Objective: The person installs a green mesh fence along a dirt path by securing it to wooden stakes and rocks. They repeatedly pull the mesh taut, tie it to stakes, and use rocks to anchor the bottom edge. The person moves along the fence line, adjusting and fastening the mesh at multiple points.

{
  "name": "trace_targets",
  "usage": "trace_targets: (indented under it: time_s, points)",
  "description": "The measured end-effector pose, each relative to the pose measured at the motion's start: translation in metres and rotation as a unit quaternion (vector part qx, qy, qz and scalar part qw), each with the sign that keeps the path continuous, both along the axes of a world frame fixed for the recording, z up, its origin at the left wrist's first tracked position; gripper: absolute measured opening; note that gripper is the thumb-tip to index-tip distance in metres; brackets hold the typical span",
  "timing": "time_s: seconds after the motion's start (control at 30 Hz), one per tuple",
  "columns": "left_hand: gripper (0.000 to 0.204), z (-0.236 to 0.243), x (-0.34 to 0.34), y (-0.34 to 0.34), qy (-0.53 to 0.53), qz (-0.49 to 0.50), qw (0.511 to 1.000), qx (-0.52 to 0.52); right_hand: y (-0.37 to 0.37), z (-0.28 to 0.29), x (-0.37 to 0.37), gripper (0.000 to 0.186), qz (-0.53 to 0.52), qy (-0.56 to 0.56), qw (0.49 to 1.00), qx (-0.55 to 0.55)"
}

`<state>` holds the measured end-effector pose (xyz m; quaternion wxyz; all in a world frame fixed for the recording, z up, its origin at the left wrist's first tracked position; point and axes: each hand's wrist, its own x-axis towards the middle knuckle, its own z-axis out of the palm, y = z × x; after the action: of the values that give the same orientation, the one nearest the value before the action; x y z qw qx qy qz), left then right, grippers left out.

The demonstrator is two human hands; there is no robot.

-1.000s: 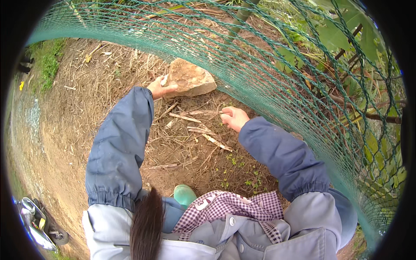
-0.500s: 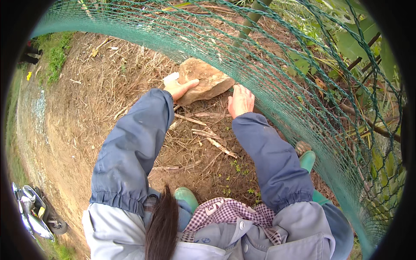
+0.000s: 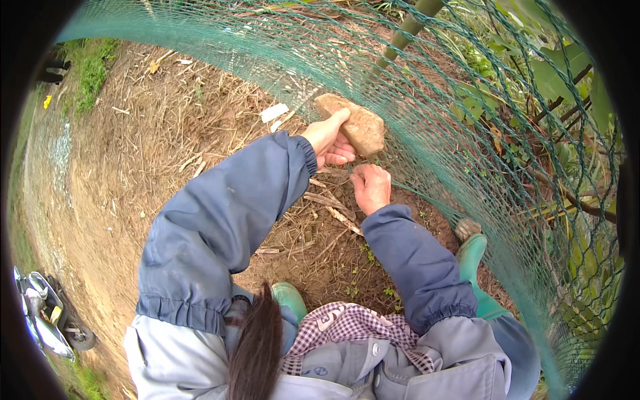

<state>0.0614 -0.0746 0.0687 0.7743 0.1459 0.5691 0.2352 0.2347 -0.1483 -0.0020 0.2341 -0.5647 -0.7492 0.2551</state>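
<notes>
A rough tan stone (image 3: pixel 360 127) stands tilted against the green net (image 3: pixel 427 157), ahead of me. My left hand (image 3: pixel 331 140) grips its near left side, thumb over the upper face and fingers curled below. Just nearer and to the right, my right hand (image 3: pixel 372 188) is closed, with bent fingers at the lower edge of the net; a green strand runs off from it to the right. What lies inside those fingers is mostly hidden, but the net edge seems pinched there.
Dry stalks (image 3: pixel 343 220) litter the brown soil below my hands. A white scrap (image 3: pixel 274 113) lies left of the stone. A green pole (image 3: pixel 403 40) stands behind the net. Another stone (image 3: pixel 467 229) sits by my right green boot (image 3: pixel 472 257). A motorbike (image 3: pixel 50 317) is far left.
The stone has tipped up and shifted right toward the net, with my left hand moving along on it. My right hand has drawn slightly nearer to me and its fingers have curled in.
</notes>
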Motion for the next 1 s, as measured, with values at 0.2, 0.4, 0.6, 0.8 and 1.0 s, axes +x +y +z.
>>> trace_targets:
  time_s: [0.2, 0.4, 0.6, 0.8, 1.0]
  points:
    - [0.064, -0.001, 0.003, 0.040, 0.066, -0.083, 0.987, 0.120, 0.028, 0.042, 0.011, 0.011, -0.091, 0.100, 0.991, 0.023]
    - [0.046, -0.035, -0.049, 0.035, 0.075, 0.058, 0.990, 0.107, 0.084, 0.035, 0.008, 0.007, -0.086, 0.044, 0.994, 0.049]
    - [0.036, -0.071, -0.070, 0.043, 0.164, 0.206, 0.959, 0.106, 0.101, 0.019, 0.009, 0.009, -0.126, 0.003, 0.991, 0.051]
    - [0.025, -0.108, -0.074, 0.057, 0.106, 0.266, 0.956, 0.062, 0.081, 0.017, 0.003, 0.008, -0.091, -0.023, 0.992, 0.078]
    - [0.020, -0.108, -0.068, 0.036, 0.133, 0.330, 0.934, 0.009, 0.080, 0.034, 0.002, 0.008, -0.094, 0.002, 0.995, 0.016]
